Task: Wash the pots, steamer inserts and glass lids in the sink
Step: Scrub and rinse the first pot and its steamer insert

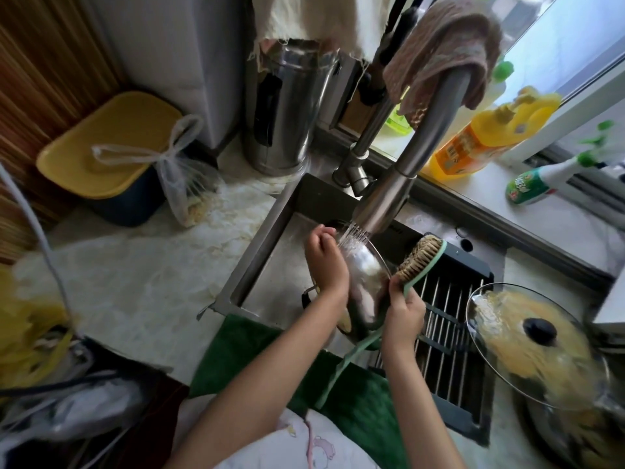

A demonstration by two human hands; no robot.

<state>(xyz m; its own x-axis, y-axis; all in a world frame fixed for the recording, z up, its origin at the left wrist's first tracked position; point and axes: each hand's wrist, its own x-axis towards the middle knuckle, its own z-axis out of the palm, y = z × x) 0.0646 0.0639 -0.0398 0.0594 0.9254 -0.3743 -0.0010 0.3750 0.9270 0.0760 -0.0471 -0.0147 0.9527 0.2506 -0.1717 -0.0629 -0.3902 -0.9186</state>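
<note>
Forearms reach over sink. Left hand grips tilted pot, possibly a lid, under faucet spray; right hand curls round brush. Rinsing step. Next: scrub inside, turning it.

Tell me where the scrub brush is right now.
In the head view, the scrub brush is over the sink, gripped by the right hand, just right of the glass lid under the faucet.

No text can be read. The orange label on the yellow bottle at the windowsill's left end carries a barcode and blurred print; the green bottle beside it bears blurred white characters.
</note>
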